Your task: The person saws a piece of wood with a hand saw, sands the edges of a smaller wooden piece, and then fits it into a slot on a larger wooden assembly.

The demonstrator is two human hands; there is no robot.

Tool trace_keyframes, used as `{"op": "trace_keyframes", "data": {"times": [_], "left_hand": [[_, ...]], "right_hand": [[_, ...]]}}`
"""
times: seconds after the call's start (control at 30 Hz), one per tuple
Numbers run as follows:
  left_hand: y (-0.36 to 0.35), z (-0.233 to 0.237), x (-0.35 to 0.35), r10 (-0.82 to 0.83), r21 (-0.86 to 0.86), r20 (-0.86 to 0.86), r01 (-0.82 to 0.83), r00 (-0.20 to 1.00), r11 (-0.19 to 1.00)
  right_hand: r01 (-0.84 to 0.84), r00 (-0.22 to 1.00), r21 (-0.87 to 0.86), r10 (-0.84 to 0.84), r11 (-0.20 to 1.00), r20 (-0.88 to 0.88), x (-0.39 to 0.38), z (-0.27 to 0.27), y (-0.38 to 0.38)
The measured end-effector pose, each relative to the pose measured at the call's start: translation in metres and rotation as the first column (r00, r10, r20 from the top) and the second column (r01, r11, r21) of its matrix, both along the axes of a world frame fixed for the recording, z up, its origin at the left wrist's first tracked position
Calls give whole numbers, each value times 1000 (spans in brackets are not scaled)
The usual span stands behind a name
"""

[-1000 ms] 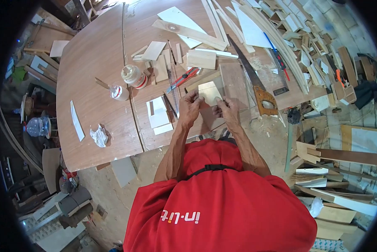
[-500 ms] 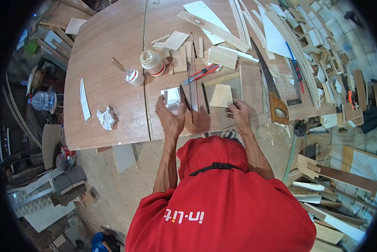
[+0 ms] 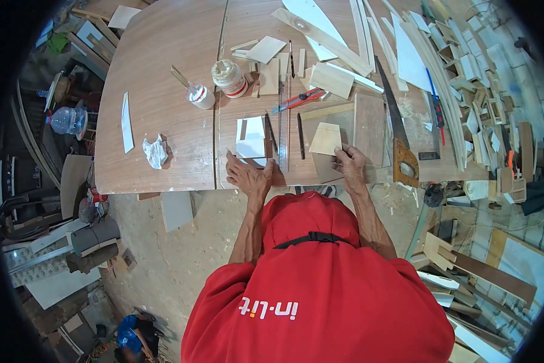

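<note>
My left hand (image 3: 250,176) is at the table's front edge, fingers spread. Its fingertips are right at the near side of a small white box-like piece (image 3: 250,145) with a brown strip on top. My right hand (image 3: 352,167) pinches the lower right corner of a small tapered plywood piece (image 3: 326,140) between thumb and fingers. Between the hands lie a dark pencil (image 3: 301,137), another dark pencil (image 3: 271,132) beside the white piece, and a clear ruler (image 3: 283,130).
A red utility knife (image 3: 298,100), an open glue jar (image 3: 229,78) and a white cup (image 3: 200,97) with a stick lie farther back. A crumpled cloth (image 3: 155,152) is left, a handsaw (image 3: 405,160) right. Wood scraps (image 3: 331,80) cover the back. Another person (image 3: 129,334) is low at left.
My left hand has let go of the white piece and drawn back toward the table edge, fingers spreading. My right hand still holds the plywood piece. The whole view has shifted slightly.
</note>
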State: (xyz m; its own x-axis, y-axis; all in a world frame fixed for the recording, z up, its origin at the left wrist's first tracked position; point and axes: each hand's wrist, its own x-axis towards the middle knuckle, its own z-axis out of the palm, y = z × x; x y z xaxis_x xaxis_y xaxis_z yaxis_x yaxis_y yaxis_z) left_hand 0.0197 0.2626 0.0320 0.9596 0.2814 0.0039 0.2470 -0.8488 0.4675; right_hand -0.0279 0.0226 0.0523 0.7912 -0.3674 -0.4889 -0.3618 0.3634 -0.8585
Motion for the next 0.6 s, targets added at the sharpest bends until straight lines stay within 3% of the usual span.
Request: {"op": "trace_keyframes", "data": {"times": [0.23,0.47,0.6], "left_hand": [[8,4,6,-29,-14,22,29,999,999],[19,13,0,-42,-187,45,50,998,981],[20,16,-8,-69,-157,155,94,985,983]], "right_hand": [[38,999,22,-38,999,17,-8,2,-7],[85,996,71,-87,994,28,-16,2,-15],[65,997,104,-68,992,28,-18,-5,-23]]}}
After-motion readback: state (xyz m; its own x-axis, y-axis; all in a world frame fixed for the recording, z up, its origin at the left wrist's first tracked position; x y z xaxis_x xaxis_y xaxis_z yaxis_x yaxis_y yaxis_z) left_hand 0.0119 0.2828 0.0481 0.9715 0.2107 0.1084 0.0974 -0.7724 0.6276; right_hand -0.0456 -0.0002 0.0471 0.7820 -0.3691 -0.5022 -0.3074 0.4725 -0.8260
